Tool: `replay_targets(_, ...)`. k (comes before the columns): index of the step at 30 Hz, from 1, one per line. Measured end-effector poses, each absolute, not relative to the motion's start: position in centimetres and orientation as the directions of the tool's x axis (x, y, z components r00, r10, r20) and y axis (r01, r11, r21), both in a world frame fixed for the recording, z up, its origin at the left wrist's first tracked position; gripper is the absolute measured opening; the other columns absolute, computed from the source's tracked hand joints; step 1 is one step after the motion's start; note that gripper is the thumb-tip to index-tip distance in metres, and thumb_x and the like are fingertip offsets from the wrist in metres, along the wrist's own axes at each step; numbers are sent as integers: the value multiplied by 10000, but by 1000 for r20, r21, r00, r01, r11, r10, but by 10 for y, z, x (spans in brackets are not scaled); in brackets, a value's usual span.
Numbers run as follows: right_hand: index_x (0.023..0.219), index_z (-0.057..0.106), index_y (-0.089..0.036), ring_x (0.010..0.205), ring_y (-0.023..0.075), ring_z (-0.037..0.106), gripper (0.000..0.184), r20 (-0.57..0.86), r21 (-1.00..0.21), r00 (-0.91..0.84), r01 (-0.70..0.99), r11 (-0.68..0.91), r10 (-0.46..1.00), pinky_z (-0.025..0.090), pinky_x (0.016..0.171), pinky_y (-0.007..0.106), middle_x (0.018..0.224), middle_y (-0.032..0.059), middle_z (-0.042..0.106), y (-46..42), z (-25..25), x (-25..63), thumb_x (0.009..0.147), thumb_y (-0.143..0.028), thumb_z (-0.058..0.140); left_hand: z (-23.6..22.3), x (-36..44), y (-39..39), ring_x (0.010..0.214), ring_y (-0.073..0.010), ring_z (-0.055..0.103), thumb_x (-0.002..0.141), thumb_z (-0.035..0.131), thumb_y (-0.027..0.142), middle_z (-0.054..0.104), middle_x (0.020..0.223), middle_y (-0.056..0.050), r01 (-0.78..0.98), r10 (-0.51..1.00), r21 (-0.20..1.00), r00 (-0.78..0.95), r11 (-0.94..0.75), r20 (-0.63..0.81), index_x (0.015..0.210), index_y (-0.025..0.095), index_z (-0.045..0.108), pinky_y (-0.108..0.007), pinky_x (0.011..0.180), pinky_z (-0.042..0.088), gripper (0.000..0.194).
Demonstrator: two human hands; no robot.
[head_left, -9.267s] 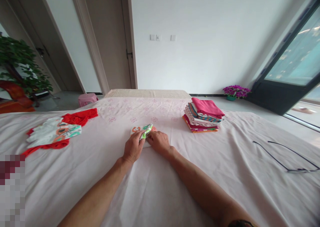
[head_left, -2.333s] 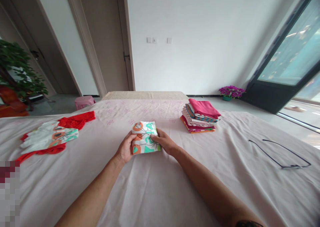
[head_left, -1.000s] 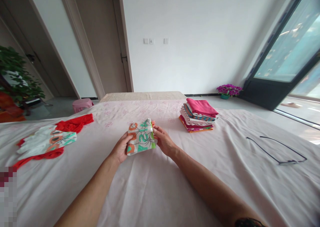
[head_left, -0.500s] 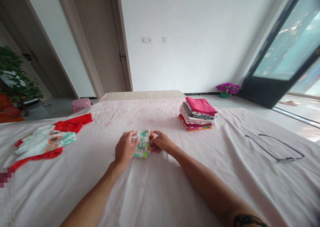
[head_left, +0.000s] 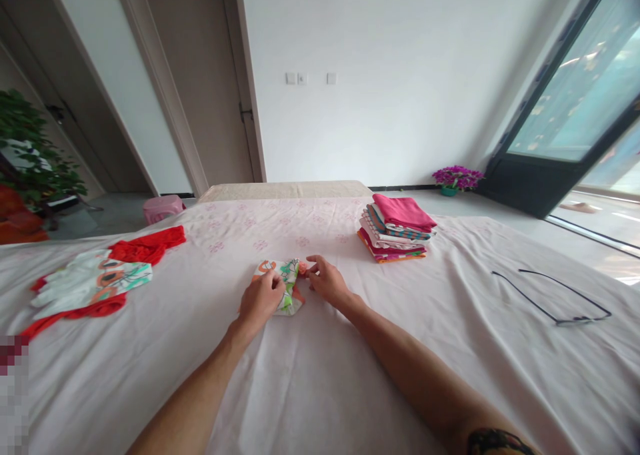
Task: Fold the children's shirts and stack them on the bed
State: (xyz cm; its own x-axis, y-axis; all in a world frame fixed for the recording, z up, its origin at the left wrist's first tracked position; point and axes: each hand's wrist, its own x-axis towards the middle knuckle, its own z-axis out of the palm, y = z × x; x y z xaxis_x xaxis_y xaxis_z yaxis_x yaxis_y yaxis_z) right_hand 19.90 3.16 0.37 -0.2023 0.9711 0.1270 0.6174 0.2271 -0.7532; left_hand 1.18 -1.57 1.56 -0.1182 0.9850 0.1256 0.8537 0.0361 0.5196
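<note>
A small folded cloth [head_left: 283, 283] with an orange and green print on white lies on the pale pink sheet [head_left: 320, 375] in front of me. My left hand [head_left: 261, 300] presses down on its near left part, fingers curled onto the fabric. Pinching the cloth's right edge with thumb and fingertips is my right hand [head_left: 325, 281]. Both forearms reach in from the bottom of the view.
A stack of folded cloths [head_left: 395, 228], pink on top, sits to the right beyond my hands. Unfolded red and printed cloths [head_left: 95, 278] lie at the far left. A thin dark wire hanger [head_left: 555, 295] rests on the right. Doors, a plant and a window surround the bed.
The cloth was held up between both hands a second ago. It now lies flat on the sheet, folded smaller, with my left hand on top and my right hand at its edge.
</note>
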Motion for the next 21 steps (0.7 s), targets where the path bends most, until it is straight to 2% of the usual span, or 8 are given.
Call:
replay_targets(4,1131,599,-243,843,165,645,290,203,-543,-165,802,251,965,390,672,250,952,9,714,29,10,202,865,-202,490,9,-1,-4,747,-181,657,824,508,355,714,827,-23,616,978,784,-201,78,60,835,222,614,-263,680,441,170)
replay_targets(7,1038,639,-246,862,175,637,213,151,-445,-186,864,235,971,373,676,262,1001,23,702,27,13,204,877,-302,512,8,-4,-3,683,-171,652,831,494,409,719,839,-34,463,977,883,-212,74,30,875,200,622,-266,648,464,249)
replay_targets(9,1005,655,-252,874,172,633,208,135,-414,-223,872,260,965,367,682,262,1032,23,692,25,14,204,882,-344,515,11,-1,-7,711,-179,659,834,501,469,717,852,-42,488,984,872,-173,43,48,894,196,627,-276,668,478,306)
replay_targets(11,994,661,-258,885,166,630,210,159,-401,-266,863,309,951,361,685,259,1037,18,686,24,13,203,891,-360,509,15,7,-15,818,-202,668,815,544,522,712,923,-52,609,988,793,-118,-11,104,943,207,629,-291,716,485,350)
replay_targets(14,974,665,-259,879,163,625,217,181,-390,-292,855,341,939,356,681,257,1011,15,686,25,11,200,905,-386,504,17,22,-26,1014,-252,632,739,668,489,676,1080,-80,826,965,555,-57,-99,257,1015,223,607,-324,803,473,388)
replay_targets(16,967,670,-261,883,163,622,222,183,-387,-285,859,336,941,358,685,257,1008,18,687,27,10,197,916,-382,492,17,29,-29,1019,-257,623,733,682,379,671,1068,-86,898,952,426,-30,-108,304,972,221,599,-327,815,458,298)
replay_targets(18,979,673,-269,895,166,622,222,188,-396,-271,859,326,944,365,696,259,1021,17,693,28,9,195,925,-355,476,16,30,-26,905,-226,640,762,621,283,687,958,-61,903,965,423,-42,-74,257,883,222,589,-308,759,449,139)
replay_targets(21,1030,677,-293,936,172,627,228,200,-428,-258,845,321,945,381,729,260,1077,6,702,29,10,194,916,-295,479,16,20,-18,716,-171,623,772,568,266,680,779,-8,779,981,627,-125,5,147,799,219,572,-268,647,425,54)
